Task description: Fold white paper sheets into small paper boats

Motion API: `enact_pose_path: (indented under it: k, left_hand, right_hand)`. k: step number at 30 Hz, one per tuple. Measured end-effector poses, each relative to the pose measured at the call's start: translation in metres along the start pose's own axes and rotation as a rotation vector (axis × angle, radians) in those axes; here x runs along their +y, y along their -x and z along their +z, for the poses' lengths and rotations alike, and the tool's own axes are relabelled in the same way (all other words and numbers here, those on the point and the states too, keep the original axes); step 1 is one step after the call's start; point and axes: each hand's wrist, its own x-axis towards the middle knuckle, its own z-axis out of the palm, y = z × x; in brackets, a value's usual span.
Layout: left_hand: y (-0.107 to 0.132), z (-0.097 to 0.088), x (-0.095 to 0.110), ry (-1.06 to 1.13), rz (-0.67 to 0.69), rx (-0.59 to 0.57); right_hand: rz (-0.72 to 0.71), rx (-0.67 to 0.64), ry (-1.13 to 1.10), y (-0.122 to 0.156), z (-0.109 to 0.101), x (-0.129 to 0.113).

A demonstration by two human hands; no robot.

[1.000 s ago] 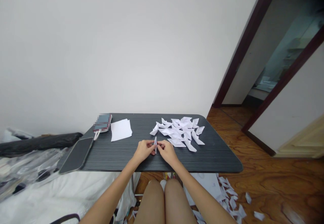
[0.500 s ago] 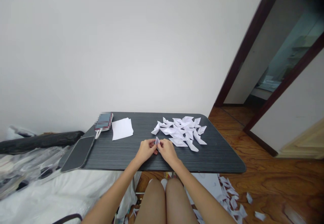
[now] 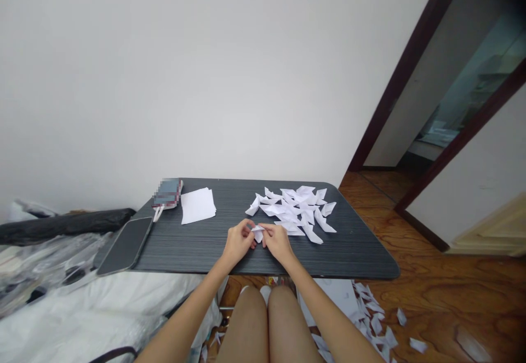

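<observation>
Between my two hands, just above the dark table (image 3: 176, 251), is a small piece of folded white paper (image 3: 258, 234). My left hand (image 3: 240, 240) pinches its left side with thumb and fingers. On the right side, my right hand (image 3: 277, 241) grips it the same way. Parts of the paper are hidden behind the fingertips. Right beyond my right hand lies a pile of folded paper boats (image 3: 304, 209), spread over the table. Farther left sits a stack of white paper sheets (image 3: 198, 206).
A tablet-like dark slab (image 3: 125, 245) lies at the table's left edge, near a blurred packet (image 3: 167, 194). A white wall (image 3: 246, 78) stands behind the table. More folded papers (image 3: 376, 319) litter the floor at the right. Plastic-wrapped items (image 3: 49, 275) are at the left.
The folded paper has turned from an upright, narrow point to a wider, opened shape. My hands have moved slightly apart, still holding it.
</observation>
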Motion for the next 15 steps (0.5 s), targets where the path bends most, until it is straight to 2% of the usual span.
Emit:
enact_pose_path:
  k: [3, 6, 11, 15]
  left_hand:
    - [-0.001, -0.001, -0.003, 0.049, 0.001, 0.006]
    - [-0.002, -0.004, -0.007, 0.169, -0.023, -0.03]
    - [-0.003, -0.008, -0.007, 0.392, -0.07, -0.061]
    - [-0.002, -0.007, -0.004, 0.425, -0.066, -0.046]
  right_hand:
    - [-0.112, 0.008, 0.048, 0.001, -0.004, 0.002]
    - [-0.209, -0.031, -0.019, 0.001, -0.009, 0.006]
    - [-0.233, -0.071, -0.256, 0.003, -0.011, 0.003]
    - [-0.259, -0.072, -0.331, 0.005, -0.01, -0.002]
